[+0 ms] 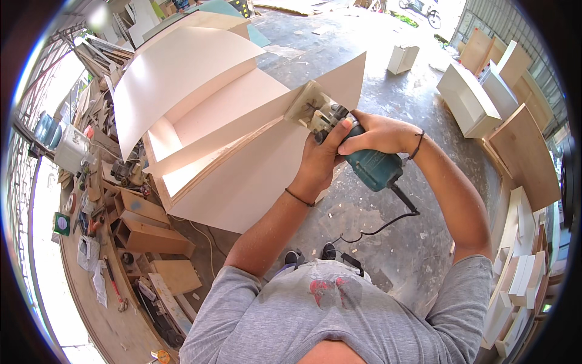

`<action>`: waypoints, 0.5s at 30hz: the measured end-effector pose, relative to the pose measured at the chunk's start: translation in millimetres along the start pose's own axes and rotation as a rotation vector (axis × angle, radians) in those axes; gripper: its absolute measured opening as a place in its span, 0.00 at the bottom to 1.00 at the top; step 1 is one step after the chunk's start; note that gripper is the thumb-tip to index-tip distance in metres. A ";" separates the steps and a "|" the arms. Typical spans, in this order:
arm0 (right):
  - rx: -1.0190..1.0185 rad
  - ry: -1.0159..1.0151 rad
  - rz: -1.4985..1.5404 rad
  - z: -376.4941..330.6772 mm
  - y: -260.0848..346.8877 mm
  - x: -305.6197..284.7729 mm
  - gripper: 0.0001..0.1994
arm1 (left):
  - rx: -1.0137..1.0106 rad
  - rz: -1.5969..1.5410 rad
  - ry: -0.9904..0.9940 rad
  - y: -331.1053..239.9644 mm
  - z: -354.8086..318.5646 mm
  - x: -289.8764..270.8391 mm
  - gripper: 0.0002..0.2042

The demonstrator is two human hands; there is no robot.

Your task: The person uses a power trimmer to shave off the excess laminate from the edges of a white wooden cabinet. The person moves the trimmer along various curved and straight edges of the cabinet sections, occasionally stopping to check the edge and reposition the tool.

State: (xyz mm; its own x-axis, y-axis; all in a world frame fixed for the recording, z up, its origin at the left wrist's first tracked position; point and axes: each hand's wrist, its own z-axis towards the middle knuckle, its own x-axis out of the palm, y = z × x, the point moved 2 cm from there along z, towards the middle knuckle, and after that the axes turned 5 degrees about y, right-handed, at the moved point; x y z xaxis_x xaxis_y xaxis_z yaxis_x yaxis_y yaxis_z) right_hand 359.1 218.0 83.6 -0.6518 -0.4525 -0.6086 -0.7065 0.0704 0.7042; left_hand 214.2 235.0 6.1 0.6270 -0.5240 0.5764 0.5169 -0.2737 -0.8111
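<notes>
Both of my hands are closed around a teal trim router (374, 169) with a translucent base, held tilted in front of me. My left hand (320, 156) wraps the near side of its body by the base. From the other side, my right hand (383, 133) grips it with the thumb across the top. The base sits at the edge of a thin pale sheet (342, 82) along the side of a large white cabinet (218, 197). Whether the bit touches the sheet is hidden. A black cord (388, 225) trails from the router's lower end.
A curved white sheet (182, 70) lies over the cabinet's far side. To the left runs a cluttered workbench (100, 303) with a hammer (115, 285) and wood offcuts. White boxes (467, 100) and boards (526, 155) line the right side. Small chips dot the concrete floor (370, 212).
</notes>
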 end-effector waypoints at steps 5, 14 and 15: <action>0.012 0.001 -0.034 4.4 -9.2 -6.0 0.50 | -0.009 -0.003 -0.005 4.6 6.8 1.0 0.18; 0.025 0.013 -0.001 4.4 -17.7 -14.8 0.49 | -0.014 -0.003 -0.027 12.0 18.6 5.5 0.17; 0.027 0.018 0.013 4.0 -19.0 -16.5 0.49 | -0.015 -0.002 -0.027 12.9 20.4 6.5 0.17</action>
State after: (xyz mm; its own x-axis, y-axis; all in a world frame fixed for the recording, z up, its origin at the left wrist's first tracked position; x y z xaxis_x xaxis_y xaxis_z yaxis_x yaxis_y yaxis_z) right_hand 382.1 227.7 78.7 -0.6560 -0.4670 -0.5929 -0.7054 0.1002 0.7016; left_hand 236.9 244.5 1.4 0.6415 -0.5016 0.5805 0.5094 -0.2873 -0.8111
